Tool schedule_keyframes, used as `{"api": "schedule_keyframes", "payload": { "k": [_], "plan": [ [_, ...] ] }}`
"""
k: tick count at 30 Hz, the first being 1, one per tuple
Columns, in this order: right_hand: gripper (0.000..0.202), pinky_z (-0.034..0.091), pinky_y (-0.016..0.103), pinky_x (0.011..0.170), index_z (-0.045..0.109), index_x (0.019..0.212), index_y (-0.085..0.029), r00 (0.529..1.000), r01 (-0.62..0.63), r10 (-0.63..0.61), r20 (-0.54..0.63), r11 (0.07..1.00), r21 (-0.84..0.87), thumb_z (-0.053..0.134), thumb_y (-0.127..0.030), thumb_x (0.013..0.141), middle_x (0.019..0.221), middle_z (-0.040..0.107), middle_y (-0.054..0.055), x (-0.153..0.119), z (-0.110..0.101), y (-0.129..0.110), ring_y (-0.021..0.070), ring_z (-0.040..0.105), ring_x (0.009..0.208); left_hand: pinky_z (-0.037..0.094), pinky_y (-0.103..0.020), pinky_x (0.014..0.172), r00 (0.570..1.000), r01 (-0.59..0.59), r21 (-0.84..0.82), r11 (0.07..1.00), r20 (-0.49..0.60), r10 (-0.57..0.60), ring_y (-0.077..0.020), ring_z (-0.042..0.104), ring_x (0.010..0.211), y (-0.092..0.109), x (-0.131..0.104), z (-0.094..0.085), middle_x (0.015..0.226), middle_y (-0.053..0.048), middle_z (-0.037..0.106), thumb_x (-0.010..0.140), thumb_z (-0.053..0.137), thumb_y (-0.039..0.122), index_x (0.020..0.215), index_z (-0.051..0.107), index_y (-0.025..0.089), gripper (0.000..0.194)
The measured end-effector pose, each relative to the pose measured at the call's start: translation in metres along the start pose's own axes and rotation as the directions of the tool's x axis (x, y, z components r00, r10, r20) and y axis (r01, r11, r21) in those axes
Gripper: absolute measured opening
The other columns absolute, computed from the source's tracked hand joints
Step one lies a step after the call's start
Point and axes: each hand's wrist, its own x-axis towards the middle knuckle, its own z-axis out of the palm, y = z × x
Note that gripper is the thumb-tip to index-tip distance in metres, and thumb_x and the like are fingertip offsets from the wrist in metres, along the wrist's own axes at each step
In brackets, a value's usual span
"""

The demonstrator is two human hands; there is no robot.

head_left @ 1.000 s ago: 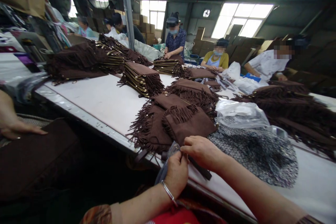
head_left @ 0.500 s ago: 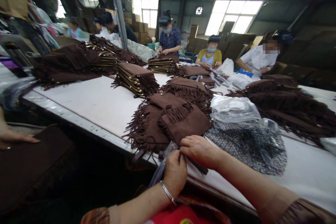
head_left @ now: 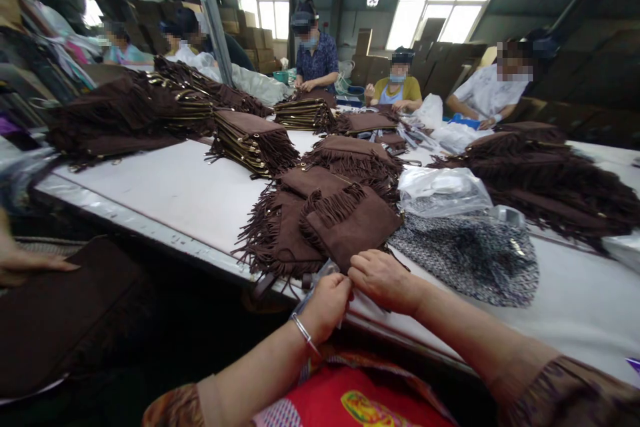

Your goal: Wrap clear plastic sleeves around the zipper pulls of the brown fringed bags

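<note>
At the table's near edge, my left hand (head_left: 326, 305), with a silver bangle at its wrist, is closed in a pinch. Clear plastic film (head_left: 323, 273) sticks out beside its fingers and seems gripped there. My right hand (head_left: 381, 280) touches it fingertip to fingertip, also pinching; what lies between its fingers is too small to make out. Just beyond both hands, a dark brown fringed suede pouch (head_left: 353, 227) lies on top of other fringed pouches (head_left: 287, 230). A short dark strap end (head_left: 264, 285) hangs over the edge left of my hands.
A black-and-white knitted item (head_left: 475, 260) and a clear plastic bag (head_left: 443, 190) lie to the right. Stacks of brown pouches (head_left: 253, 137) stand farther back. Another person's hand (head_left: 40, 263) rests on a brown pouch (head_left: 65, 320) at left. Several people work across the table (head_left: 150, 177).
My hands have drawn slightly closer together, and the dark strap seen below my right hand is now mostly hidden. The view has tilted down a little, showing more red cloth on my lap.
</note>
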Motion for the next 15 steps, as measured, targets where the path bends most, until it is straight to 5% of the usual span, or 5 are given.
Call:
{"api": "schedule_keyframes", "payload": {
  "k": [3, 5, 11, 15],
  "plan": [
    [0.015, 0.031, 0.033, 0.067, 0.058, 0.078, -0.017, 0.996, -0.025, 0.026, -0.085, 1.0, 0.011, 0.051, -0.019, 0.092, 0.08, 0.056, 0.005, -0.01, 0.009, -0.003, 0.0187, 0.045, 0.073, 0.013, -0.02, 0.042, 0.949, 0.19, -0.218, 0.957, 0.293, -0.121, -0.0038, 0.022, 0.042, 0.001, 0.002, -0.005, 0.056, 0.009, 0.037, 0.075, 0.062, 0.049, 0.069, 0.043, 0.02, 0.035],
    [0.019, 0.03, 0.033, 0.068, 0.058, 0.078, -0.017, 0.99, -0.037, 0.041, -0.138, 0.999, 0.033, 0.048, -0.018, 0.093, 0.079, 0.056, 0.005, -0.014, 0.013, -0.004, 0.0181, 0.044, 0.073, 0.01, -0.018, 0.041, 0.916, 0.241, -0.267, 0.933, 0.38, -0.128, -0.0023, 0.019, 0.042, 0.001, 0.003, -0.007, 0.058, 0.009, 0.036, 0.073, 0.066, 0.053, 0.073, 0.043, 0.02, 0.04],
    [0.021, 0.033, 0.032, 0.069, 0.061, 0.082, -0.017, 0.987, -0.037, 0.051, -0.151, 0.995, 0.093, 0.044, -0.017, 0.094, 0.081, 0.059, 0.005, -0.024, 0.019, -0.005, 0.0175, 0.046, 0.075, 0.009, -0.018, 0.04, 0.936, 0.241, -0.298, 0.923, 0.322, -0.14, -0.0025, 0.017, 0.041, -0.001, 0.005, -0.004, 0.054, 0.011, 0.03, 0.073, 0.065, 0.05, 0.073, 0.044, 0.019, 0.037],
    [0.02, 0.038, 0.033, 0.07, 0.063, 0.085, -0.017, 0.991, -0.044, 0.065, -0.118, 0.985, 0.167, 0.046, -0.018, 0.093, 0.085, 0.064, 0.007, -0.045, 0.026, -0.016, 0.0174, 0.051, 0.075, 0.009, -0.018, 0.039, 0.978, 0.145, -0.264, 0.954, 0.182, -0.098, -0.003, 0.016, 0.04, 0.002, 0.003, -0.001, 0.053, 0.012, 0.028, 0.075, 0.061, 0.05, 0.078, 0.05, 0.018, 0.034]
  ]
}}
